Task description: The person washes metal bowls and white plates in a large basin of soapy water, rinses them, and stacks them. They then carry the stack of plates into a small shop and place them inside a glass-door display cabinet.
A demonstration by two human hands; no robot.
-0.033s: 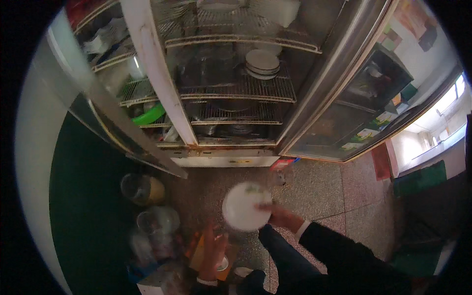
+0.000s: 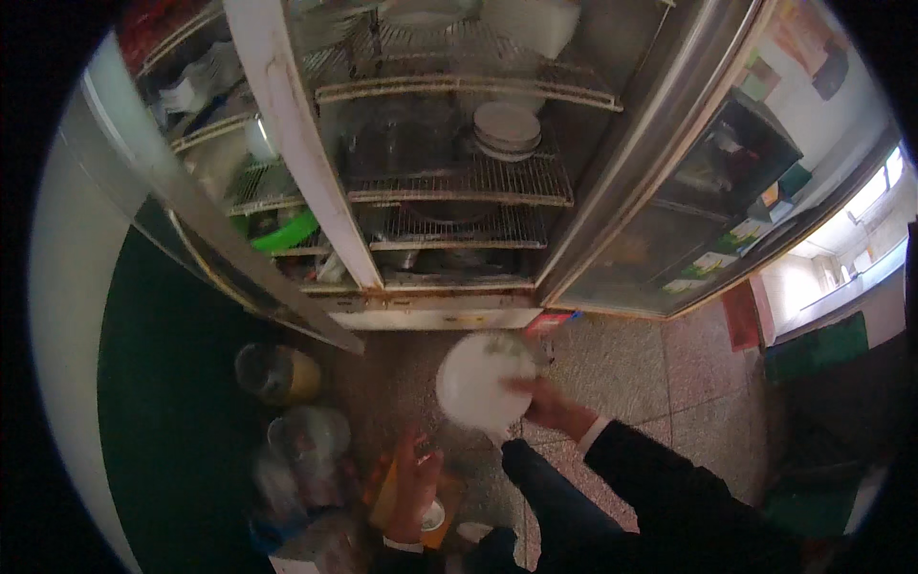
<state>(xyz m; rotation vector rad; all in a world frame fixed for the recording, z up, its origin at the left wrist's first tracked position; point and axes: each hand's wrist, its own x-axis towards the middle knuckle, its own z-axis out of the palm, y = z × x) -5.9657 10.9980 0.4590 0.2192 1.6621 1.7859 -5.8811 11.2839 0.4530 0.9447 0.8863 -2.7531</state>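
A round white plate [image 2: 469,383] with a faint green pattern is held low over the floor, in front of the open glass-door cabinet. My right hand [image 2: 557,406] grips its right edge, the thumb lying across the top face. My left hand [image 2: 417,486] holds nothing; its fingers are apart, slightly bent and a little blurred. Beneath that hand sits an open brown cardboard box [image 2: 385,497], with a small white round item [image 2: 433,515] beside my wrist. Inside the cabinet, a short stack of white plates [image 2: 507,127] rests on a wire shelf [image 2: 459,182].
Left of my legs stand a yellowish container [image 2: 277,373] and a clear plastic tub [image 2: 308,440]. The cabinet's glass doors swing out on both sides, the right door [image 2: 660,249] reaching over the tiled floor [image 2: 708,383]. A green curved item [image 2: 287,231] lies on a lower left shelf.
The plate and my right hand have risen slightly toward the cabinet. My left hand stays about where it was. The view has shifted a little.
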